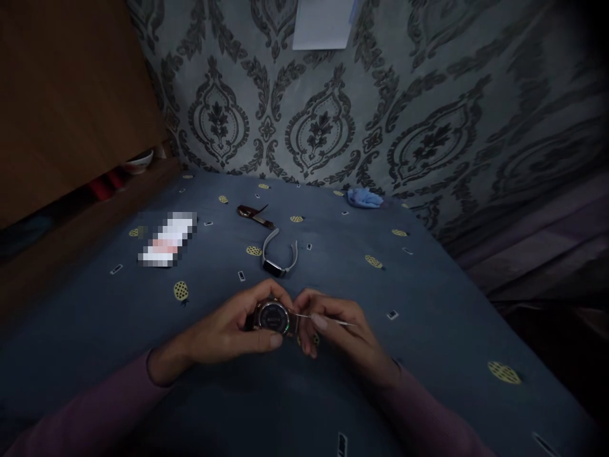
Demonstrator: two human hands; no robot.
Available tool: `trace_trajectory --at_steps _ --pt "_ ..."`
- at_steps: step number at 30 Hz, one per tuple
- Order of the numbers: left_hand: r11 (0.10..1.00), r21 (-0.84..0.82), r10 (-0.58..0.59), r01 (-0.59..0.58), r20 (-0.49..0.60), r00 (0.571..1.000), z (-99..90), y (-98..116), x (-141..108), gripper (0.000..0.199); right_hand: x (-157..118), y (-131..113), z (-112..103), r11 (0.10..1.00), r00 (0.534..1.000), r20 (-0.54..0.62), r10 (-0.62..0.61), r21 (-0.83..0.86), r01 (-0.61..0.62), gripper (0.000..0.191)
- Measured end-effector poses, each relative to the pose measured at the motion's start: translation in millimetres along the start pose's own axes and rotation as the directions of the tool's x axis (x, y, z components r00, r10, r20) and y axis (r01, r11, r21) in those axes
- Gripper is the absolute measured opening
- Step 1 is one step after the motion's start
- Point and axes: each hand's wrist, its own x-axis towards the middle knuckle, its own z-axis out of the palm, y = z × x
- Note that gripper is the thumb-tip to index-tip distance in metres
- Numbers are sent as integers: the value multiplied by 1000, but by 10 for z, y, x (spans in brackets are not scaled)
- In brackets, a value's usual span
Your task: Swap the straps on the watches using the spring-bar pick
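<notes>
The left hand [227, 327] is curling around a round watch [273, 318] above the blue cloth [333, 260]. The right hand [354, 337] is pinching a thin metal pick [303, 315] beside it. Work is seemingly going on, not finished.

A round, dark watch [273, 318], glowing green at one edge, sits near centre; right, a thin, pale tool [344, 324] points at it.

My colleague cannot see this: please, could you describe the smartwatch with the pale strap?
On the dark blue cloth, look just beyond the left hand. There lies the smartwatch, pale strap open. Its rectangular dark face sets it apart from the round watch in that hand.
</notes>
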Motion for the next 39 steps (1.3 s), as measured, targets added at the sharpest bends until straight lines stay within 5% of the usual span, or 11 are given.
trace_trajectory --at_steps 39 --pt "999 34 -7 7 2 1000 -9 -29 -7 29 -4 3 -32 999 999 35 -31 -39 32 35"
